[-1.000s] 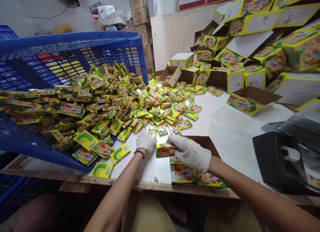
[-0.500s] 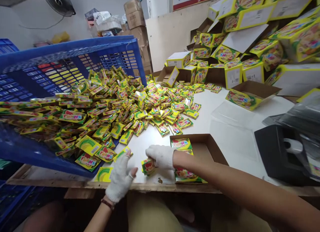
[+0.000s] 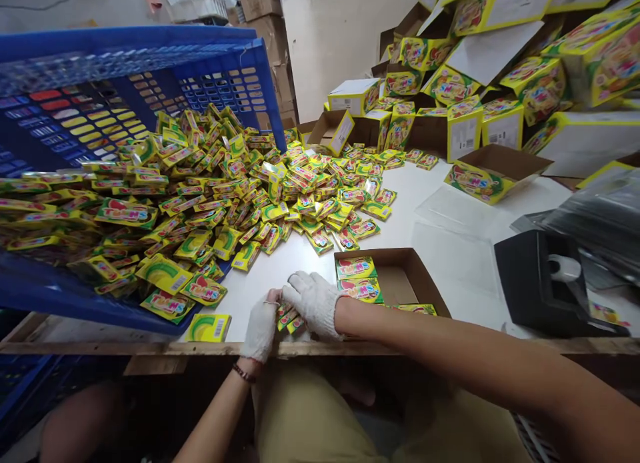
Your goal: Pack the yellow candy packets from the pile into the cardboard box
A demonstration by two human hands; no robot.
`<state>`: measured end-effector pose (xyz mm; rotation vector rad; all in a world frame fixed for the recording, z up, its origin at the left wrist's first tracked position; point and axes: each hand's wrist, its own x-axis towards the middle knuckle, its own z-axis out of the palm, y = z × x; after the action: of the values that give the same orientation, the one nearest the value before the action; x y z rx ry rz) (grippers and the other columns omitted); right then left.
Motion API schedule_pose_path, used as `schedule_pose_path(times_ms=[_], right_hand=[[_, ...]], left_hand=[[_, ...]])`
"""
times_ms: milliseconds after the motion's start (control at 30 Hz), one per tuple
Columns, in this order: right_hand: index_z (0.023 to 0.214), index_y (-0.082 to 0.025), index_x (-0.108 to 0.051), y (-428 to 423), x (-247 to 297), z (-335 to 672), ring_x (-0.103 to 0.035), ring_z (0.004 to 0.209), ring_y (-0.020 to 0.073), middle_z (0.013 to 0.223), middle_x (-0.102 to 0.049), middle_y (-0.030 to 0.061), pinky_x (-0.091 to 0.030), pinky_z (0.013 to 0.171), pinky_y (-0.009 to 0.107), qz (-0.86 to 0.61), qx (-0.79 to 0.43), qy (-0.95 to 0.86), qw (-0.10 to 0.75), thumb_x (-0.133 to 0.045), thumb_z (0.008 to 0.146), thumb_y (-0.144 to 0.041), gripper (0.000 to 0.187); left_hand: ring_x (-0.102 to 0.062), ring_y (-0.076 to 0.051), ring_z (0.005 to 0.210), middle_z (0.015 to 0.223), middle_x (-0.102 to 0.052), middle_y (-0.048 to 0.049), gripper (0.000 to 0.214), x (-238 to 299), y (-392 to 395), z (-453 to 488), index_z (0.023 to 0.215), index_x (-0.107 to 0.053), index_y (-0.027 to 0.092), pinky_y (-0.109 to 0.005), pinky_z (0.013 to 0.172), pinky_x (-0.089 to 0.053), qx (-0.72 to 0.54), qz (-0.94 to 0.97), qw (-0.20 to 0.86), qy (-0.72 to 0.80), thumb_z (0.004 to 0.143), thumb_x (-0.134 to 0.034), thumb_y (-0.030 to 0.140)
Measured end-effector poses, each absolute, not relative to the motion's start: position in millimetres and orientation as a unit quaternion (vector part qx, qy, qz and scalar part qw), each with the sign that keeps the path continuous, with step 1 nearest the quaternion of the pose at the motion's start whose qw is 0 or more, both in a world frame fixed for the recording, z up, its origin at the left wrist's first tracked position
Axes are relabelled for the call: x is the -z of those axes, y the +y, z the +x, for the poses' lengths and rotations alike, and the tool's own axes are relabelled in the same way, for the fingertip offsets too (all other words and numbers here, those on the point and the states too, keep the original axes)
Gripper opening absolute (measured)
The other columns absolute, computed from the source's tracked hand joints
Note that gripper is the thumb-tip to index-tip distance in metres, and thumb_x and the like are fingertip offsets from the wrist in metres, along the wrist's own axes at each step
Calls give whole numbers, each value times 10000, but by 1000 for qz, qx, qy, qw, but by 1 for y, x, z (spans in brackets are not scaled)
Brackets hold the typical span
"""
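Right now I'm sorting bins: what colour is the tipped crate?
Blue crate, clearest in the head view.

My left hand (image 3: pixel 261 330) and right hand (image 3: pixel 315 302) are both in white knit gloves, drawn close together in front of me, thumbs nearly touching. The fingers (image 3: pixel 300 291) of my right hand curl downward and inward; my left hand stands on its edge, palm turned toward the right. Both forearms are bare, the left wrist wearing a dark bracelet.
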<state>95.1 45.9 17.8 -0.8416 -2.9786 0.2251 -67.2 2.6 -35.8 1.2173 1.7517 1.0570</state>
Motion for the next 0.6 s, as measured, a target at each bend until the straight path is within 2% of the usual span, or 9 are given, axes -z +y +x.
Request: schedule_pose_path(times_ms=[100,167,333,400,500,600], right_hand=[[1236,-123,-486,48,-17,88,-553,1083,322,1183,-565,167,-475,880,482,-240,-82,-966,-42,-673,805,-315,507],[1191,-111,-517,48,-16,81,-589,1034,312,1146,-593,160,-477,884,476,-231,-85,-967,-61,-662,814,-309,450],[1155,-126,-522,51,-16,68,-621,1011,311,1143,-596,162,-506,841,443,-236,-122,-963,-56,-692,779,-295,446],[1134,-141,-520,53,-17,67,-634,985,298,1137,-606,156,-511,818,412,-258,-165,-951,-49,-724,745,-273,459],[1120,-170,-487,57,-20,70,-643,860,211,1042,-643,92,-503,689,284,-307,-320,-896,17,-747,729,-297,487],[1143,-168,-481,59,-23,73,-610,721,153,936,-654,44,-477,595,240,-311,-389,-866,41,-730,773,-281,460]], left_hand=[[-653,-200,866,1047,-639,-133,662,43,-1,-49,1133,-550,150,-353,757,-541,-508,370,352,694,900,-165,635],[-648,-197,955,1160,-594,-151,659,43,-1,-40,1225,-482,166,-342,790,-539,-556,327,332,688,910,-124,621],[-591,-204,1107,1282,-550,-131,531,24,1,-34,1182,-522,196,-343,938,-488,-658,298,256,642,918,-282,589],[-576,-217,1142,1283,-554,-135,516,11,1,-40,1158,-538,191,-365,976,-473,-660,305,238,644,926,-277,570],[-544,-218,1209,1303,-550,-119,508,-5,1,-54,1173,-530,212,-383,1056,-428,-677,319,174,640,933,-250,562],[-577,-227,1173,1251,-595,-102,430,-2,2,-60,1180,-527,222,-387,1010,-479,-614,379,177,669,893,-422,525]])
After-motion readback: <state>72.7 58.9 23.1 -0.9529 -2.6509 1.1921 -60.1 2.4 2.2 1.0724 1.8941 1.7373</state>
